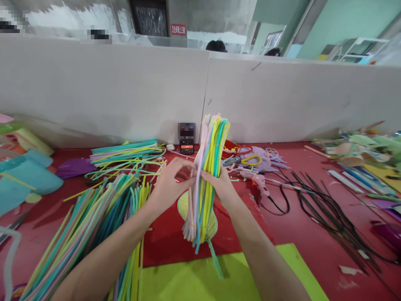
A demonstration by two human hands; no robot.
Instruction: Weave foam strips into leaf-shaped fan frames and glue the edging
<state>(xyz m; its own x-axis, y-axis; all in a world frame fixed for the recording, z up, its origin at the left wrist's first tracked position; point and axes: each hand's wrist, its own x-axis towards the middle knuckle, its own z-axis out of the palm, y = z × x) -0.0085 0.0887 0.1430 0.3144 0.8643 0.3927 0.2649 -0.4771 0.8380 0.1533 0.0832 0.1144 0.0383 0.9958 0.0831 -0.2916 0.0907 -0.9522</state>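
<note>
A thick upright bundle of thin pastel strips (pixel 207 184), in yellow, teal, pink, lilac and blue, is held up in front of me. My right hand (pixel 221 180) is wrapped around its right side, with the thumb pressed across the front. At the bundle's left edge my left hand (pixel 176 179) is closed in a pinch, thumb and forefinger touching the strips. I cannot make out whether one single strip is between those fingertips. Behind the bundle's lower end lies a yellow rounded flat piece (pixel 184 205) with a green stem (pixel 215 258), on a red sheet (pixel 163 246).
Loose strips (pixel 94 217) pile up at left. A phone (pixel 187 140) leans against the white partition (pixel 119 92). A pink glue gun (pixel 260 186) and black cable (pixel 316 209) lie at right. A lime green board (pixel 188 280) is nearest me. Paper scraps (pixel 369 150) lie far right.
</note>
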